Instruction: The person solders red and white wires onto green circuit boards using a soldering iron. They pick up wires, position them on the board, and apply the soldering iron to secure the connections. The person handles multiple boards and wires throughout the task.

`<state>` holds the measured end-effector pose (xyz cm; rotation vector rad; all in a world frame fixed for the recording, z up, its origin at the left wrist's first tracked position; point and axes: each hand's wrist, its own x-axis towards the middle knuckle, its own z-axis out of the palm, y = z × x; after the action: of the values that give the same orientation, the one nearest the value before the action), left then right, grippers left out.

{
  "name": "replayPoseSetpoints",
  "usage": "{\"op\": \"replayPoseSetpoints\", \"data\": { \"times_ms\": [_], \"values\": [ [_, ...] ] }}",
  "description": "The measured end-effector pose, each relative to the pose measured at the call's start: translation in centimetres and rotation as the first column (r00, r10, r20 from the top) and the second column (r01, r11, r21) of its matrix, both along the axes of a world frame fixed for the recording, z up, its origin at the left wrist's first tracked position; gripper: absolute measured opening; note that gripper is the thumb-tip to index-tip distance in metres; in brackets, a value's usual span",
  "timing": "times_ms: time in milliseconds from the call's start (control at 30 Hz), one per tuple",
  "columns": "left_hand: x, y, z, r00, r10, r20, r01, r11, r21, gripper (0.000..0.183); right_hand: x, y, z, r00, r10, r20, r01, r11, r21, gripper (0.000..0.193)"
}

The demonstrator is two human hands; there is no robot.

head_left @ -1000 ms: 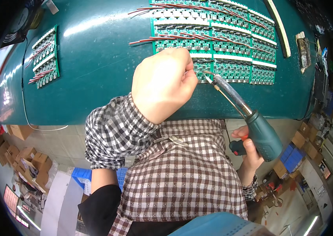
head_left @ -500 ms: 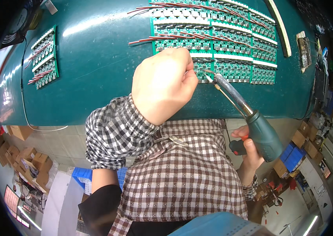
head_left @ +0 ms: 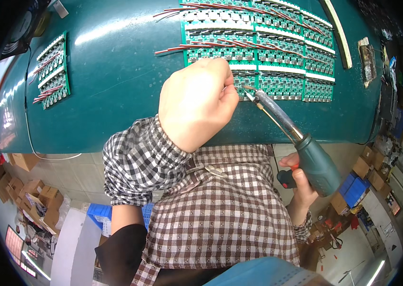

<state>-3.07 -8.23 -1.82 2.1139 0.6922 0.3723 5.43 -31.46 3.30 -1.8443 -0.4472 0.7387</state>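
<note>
My left hand (head_left: 196, 102) is closed over the near left part of a panel of green circuit boards (head_left: 280, 88). Its fingertips are pressed together; whatever they pinch is hidden beneath the hand. From the right, my right hand (head_left: 302, 188) grips a dark green soldering gun (head_left: 319, 167) by its handle. The hot tip and a thin feed tube beside it point at the nearest row of boards, just right of my left fingers. Whether the tip touches a board I cannot tell. Red and black wires (head_left: 230, 43) lie across the farther rows.
A smaller circuit board panel (head_left: 55, 71) with wires lies at the left of the green table mat (head_left: 111, 86). A pale strip (head_left: 337, 33) and a worn small block (head_left: 367, 62) lie at the right. A white cable (head_left: 30, 128) hangs over the left edge.
The soldering gun has shifted slightly to the left, its tip nearer my left fingers. My left hand has stayed almost where it was.
</note>
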Motion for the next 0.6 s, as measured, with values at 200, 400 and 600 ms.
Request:
{"op": "replayPoseSetpoints", "data": {
  "times_ms": [200, 400, 600],
  "values": [
    [-0.05, 0.04, -0.1, 1.0, 0.007, -0.002, -0.007, 1.0, 0.0, 0.003, 0.12, 0.16, 0.21, 1.0, 0.013, -0.003, -0.013, 0.999, -0.037, 0.039],
    [-0.03, -0.14, -0.27, 1.0, 0.011, 0.008, -0.011, 1.0, 0.012, 0.003, -0.04, 0.23, 0.08, 1.0, -0.003, 0.016, 0.003, 1.0, -0.025, 0.039],
    [-0.07, -0.06, -0.32, 1.0, 0.015, 0.02, -0.016, 1.0, 0.004, 0.004, -0.04, 0.26, 0.02, 1.0, -0.015, 0.024, 0.014, 1.0, 0.005, 0.037]
  ]
}}
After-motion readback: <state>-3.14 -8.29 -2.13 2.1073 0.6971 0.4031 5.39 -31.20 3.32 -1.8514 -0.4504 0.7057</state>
